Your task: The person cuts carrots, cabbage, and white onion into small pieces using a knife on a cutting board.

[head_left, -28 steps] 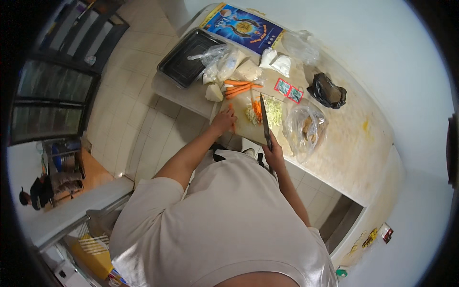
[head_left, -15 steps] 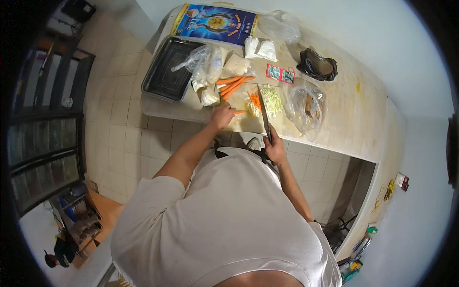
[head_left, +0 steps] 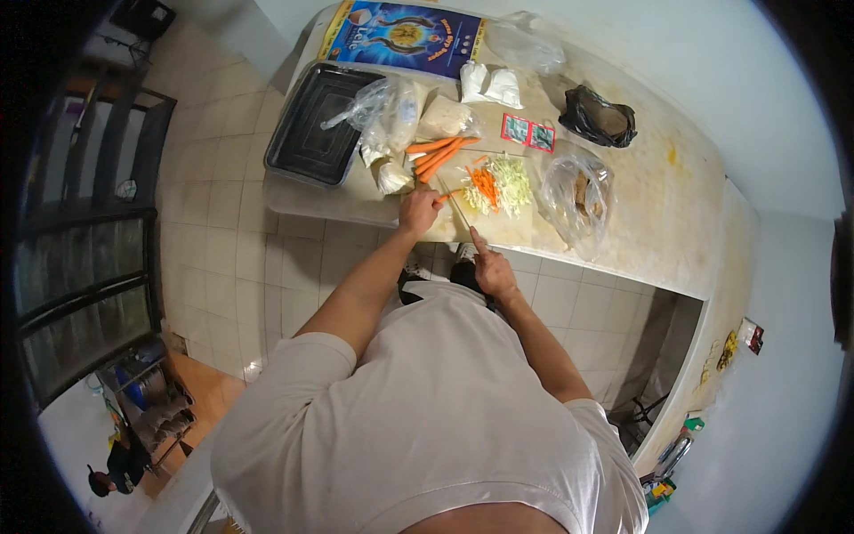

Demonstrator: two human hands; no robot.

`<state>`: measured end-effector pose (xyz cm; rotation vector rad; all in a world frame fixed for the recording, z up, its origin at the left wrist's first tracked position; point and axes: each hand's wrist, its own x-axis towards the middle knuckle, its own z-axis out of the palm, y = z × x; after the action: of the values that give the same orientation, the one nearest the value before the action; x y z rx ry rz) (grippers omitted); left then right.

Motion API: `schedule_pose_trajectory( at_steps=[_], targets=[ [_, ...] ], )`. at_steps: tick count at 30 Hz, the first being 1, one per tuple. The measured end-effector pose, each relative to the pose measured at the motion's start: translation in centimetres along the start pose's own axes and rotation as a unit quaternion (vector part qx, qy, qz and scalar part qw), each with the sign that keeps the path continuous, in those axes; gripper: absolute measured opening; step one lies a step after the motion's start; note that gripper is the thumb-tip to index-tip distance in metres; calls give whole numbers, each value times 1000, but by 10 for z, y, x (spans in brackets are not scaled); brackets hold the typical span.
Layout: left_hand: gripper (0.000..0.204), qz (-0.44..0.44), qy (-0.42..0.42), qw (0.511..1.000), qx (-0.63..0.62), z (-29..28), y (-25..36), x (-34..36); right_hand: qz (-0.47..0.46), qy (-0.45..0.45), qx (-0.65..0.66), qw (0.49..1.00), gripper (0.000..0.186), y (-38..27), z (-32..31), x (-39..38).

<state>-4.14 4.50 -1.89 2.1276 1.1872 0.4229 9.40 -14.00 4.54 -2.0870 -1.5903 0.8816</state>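
My left hand (head_left: 420, 211) is closed on a carrot (head_left: 447, 196), pressing it to a pale cutting board (head_left: 511, 232). The knife (head_left: 460, 212) is in my right hand (head_left: 492, 270), its blade slanting up and left to the carrot's end. Whether the edge is in the carrot is too small to tell. Right of the blade lie shredded carrot (head_left: 483, 184) and a heap of pale green shredded cabbage (head_left: 511, 181). Several whole carrots (head_left: 438, 162) rest just beyond my left hand.
A black tray (head_left: 307, 133) stands at the table's left, with plastic bags (head_left: 391, 111) beside it. Farther back are a blue printed sack (head_left: 409, 40), white packets (head_left: 489, 86) and red-edged sachets (head_left: 527, 133). A clear bag (head_left: 578, 200) and a black bag (head_left: 600, 117) sit at right.
My right hand has swung the knife leftward from the shredded heap to the carrot under my left hand. The left hand stays nearly in place.
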Motion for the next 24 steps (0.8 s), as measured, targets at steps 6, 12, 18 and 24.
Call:
schedule_pose_trajectory(
  at_steps=[6, 12, 18, 24],
  targets=[
    [14, -51, 26, 998, -40, 3, 4, 1, 74, -90, -44, 992, 66, 0, -13, 3],
    [14, -25, 32, 999, -20, 5, 0, 1, 75, -82, -41, 993, 65, -4, -5, 5],
    [13, -61, 15, 997, -32, 2, 7, -1, 54, -69, -7, 996, 67, 6, -3, 9],
    [15, -102, 21, 994, -23, 4, 9, -2, 46, -93, 44, 994, 67, 25, -6, 1]
  ],
)
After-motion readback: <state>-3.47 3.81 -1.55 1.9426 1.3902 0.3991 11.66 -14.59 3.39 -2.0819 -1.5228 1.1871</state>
